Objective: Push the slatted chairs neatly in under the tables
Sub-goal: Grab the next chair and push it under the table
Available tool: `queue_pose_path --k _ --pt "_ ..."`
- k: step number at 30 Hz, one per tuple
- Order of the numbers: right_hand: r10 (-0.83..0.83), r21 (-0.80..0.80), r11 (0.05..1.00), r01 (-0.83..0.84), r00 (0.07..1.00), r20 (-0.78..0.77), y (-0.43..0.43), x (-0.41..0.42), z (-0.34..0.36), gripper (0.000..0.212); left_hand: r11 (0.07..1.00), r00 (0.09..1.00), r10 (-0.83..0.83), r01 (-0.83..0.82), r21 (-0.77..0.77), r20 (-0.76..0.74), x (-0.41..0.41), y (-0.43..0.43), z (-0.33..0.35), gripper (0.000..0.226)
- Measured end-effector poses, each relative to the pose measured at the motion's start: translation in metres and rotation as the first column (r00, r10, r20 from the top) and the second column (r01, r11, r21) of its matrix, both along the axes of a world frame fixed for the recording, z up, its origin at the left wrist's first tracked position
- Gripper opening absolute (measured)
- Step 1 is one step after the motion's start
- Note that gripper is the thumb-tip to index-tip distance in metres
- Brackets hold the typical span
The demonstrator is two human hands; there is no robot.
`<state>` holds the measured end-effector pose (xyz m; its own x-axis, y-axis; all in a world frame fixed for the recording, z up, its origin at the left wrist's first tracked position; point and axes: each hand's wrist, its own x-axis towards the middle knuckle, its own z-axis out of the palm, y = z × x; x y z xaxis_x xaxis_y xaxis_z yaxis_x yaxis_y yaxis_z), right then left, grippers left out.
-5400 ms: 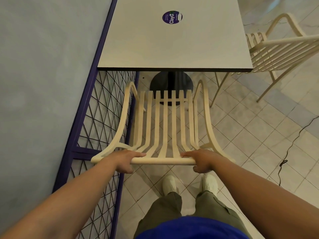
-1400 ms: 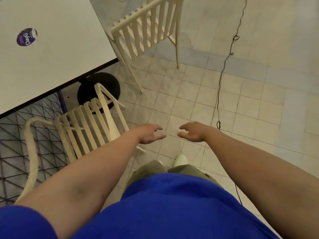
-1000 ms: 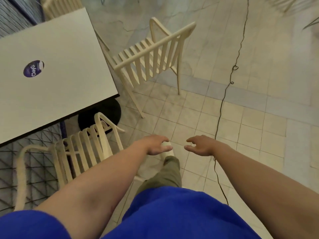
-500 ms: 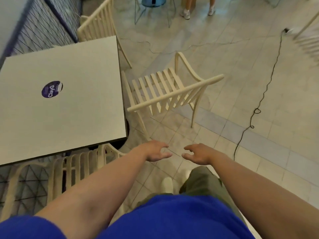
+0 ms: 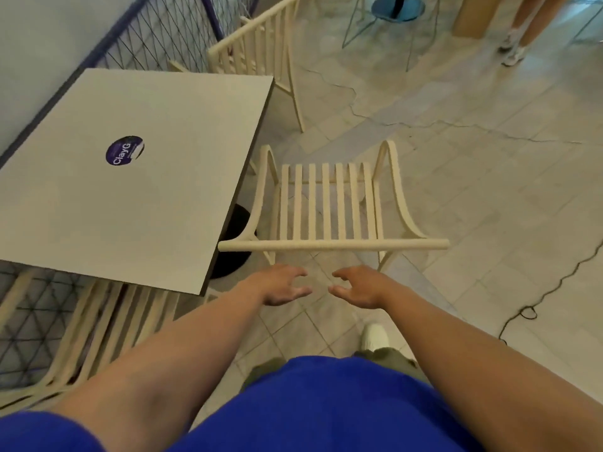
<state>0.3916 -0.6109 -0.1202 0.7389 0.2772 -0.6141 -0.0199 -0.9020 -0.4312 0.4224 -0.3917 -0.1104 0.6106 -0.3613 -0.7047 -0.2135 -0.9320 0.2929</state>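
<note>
A cream slatted chair stands on the tiles just right of the square grey table, its top rail facing me and its seat outside the table edge. My left hand and my right hand hover side by side, a short way below that rail, fingers apart and empty, not touching it. At the lower left another slatted chair sits mostly under the table's near edge. A third one stands at the table's far side.
A purple-framed wire fence runs along the wall at the left. The table's black round base shows under its corner. A black cable snakes over the floor at the right. A person's legs and a blue chair base are at the top.
My view has turned from the first chair to the one at the table's right side, which is now square in front of me. Both hands stay empty and have come closer to its rail.
</note>
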Motion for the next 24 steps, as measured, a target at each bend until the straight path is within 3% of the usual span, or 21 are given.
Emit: queue_pose_path --k 5,7,9,13,18,21,24 --pt "0.093 0.028 0.994 -0.108 0.941 0.326 -0.039 0.054 0.011 0.044 0.974 0.952 0.222 -0.204 -0.102 0.211 0.027 -0.017 0.002 0.050" --pt "0.156 -0.020 0.987 -0.160 0.919 0.361 -0.051 0.074 0.007 0.047 0.974 0.933 0.224 -0.204 -0.101 0.280 0.039 -0.019 0.000 0.047" --pt "0.249 -0.135 0.966 -0.221 0.934 0.257 -0.061 0.086 -0.001 0.062 0.991 0.939 0.129 -0.134 -0.006 0.319 0.050 -0.016 -0.006 0.050" --pt "0.286 -0.225 0.931 -0.288 0.957 -0.042 -0.075 0.098 -0.027 0.067 0.988 0.991 0.038 -0.056 0.144 0.125 0.077 -0.001 -0.020 0.051" --pt "0.243 -0.265 0.923 -0.277 0.958 -0.155 -0.081 0.109 -0.037 0.082 0.976 0.996 -0.078 0.083 0.203 -0.033 0.104 0.016 -0.036 0.068" --pt "0.263 -0.232 0.925 -0.300 0.948 -0.179 -0.083 0.118 -0.039 0.084 0.983 0.993 -0.075 0.089 0.163 -0.089 0.112 0.020 -0.043 0.087" --pt "0.273 -0.219 0.924 -0.312 0.943 -0.191 -0.082 0.121 -0.041 0.086 0.988 0.992 -0.061 0.075 0.135 -0.107 0.114 0.021 -0.044 0.091"
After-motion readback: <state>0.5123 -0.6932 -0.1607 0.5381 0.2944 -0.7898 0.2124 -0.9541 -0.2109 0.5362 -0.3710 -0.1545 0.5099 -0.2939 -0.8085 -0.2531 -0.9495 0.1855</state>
